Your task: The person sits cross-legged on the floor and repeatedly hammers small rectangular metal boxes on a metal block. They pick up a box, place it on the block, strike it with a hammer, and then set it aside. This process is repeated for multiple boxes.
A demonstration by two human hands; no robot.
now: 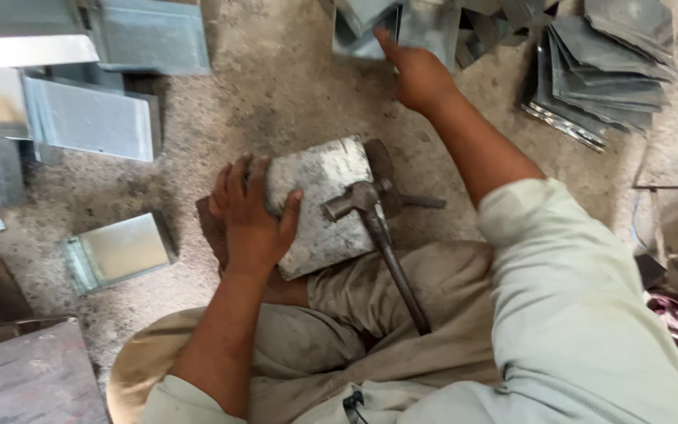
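Gripping the metal block (325, 206) with our left hand (251, 216), we have four fingers laid over its top and the thumb hooked against its near face, so it sits steady in front of our knees. Our right hand (417, 74) is open and holds nothing; its fingertips touch a sheet piece (421, 23) in the far pile. A hammer (374, 228) lies loose across the block, head on top, handle running near and right. We judge it best to keep the block pinned, pinch one piece only, and lift it clear of its neighbours.
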